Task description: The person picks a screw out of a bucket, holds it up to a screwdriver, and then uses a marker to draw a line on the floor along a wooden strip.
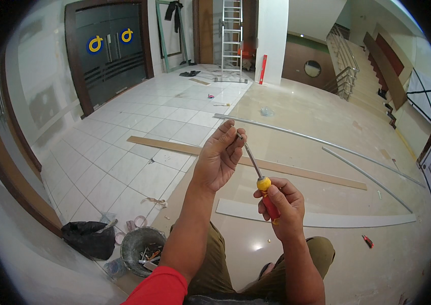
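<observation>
My right hand (285, 207) is wrapped around the red and yellow handle of a screwdriver (256, 165), whose metal shaft slants up and to the left. At the far end of that shaft, my left hand (221, 155) has its fingers closed in a pinch. A small dark metal bit shows between those fingertips, touching or very near the screwdriver's tip; it is too small to name. Both hands are held up in front of me, above the floor and my knees.
A black bucket of tools (136, 243) and a black plastic bag (88, 241) stand at lower left. A brown strip (307, 174), a white board (317, 219) and metal profiles (322, 141) lie ahead. A red cutter (367, 241) lies right; a ladder (232, 40) stands far back.
</observation>
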Available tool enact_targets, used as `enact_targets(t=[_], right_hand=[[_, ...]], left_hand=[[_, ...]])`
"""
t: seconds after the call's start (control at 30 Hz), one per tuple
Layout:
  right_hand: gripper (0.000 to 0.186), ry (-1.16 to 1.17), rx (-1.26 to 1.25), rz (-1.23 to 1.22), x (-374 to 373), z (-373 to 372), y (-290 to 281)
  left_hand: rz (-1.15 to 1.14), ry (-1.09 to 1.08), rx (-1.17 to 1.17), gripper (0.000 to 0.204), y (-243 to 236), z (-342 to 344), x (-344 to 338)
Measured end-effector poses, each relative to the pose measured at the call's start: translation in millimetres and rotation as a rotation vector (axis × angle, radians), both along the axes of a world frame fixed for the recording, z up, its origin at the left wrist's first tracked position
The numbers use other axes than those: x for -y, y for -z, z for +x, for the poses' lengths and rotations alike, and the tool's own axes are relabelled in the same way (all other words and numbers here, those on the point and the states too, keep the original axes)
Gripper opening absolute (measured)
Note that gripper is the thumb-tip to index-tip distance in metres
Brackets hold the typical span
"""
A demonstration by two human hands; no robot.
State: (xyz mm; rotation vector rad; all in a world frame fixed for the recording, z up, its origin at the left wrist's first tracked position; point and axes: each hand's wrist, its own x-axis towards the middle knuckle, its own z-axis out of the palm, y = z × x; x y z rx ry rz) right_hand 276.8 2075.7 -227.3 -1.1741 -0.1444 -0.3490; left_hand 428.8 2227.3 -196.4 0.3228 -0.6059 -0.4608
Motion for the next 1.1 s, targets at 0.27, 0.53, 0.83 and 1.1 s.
enact_targets(t=[0.27, 0.53, 0.83, 1.1], right_hand=[[0.028, 0.013, -0.01, -0.005, 0, 0, -1], [0.028, 0.138, -0.018, -0.14, -2, 1, -1], [0.026, 0.279, 0.071, -0.208, -7, 4, 3], [0.025, 0.286, 0.1, -0.208, -9, 3, 3]], left_hand=[[0.073, -0.09, 0.084, 0.027, 1, 1, 2], [0.226, -0.384, 0.165, 0.046, -6, -4, -1], [0.403, -0.522, 0.239, 0.065, -14, -15, 3], [0.373, -0.427, 0.278, 0.071, -16, -22, 3]])
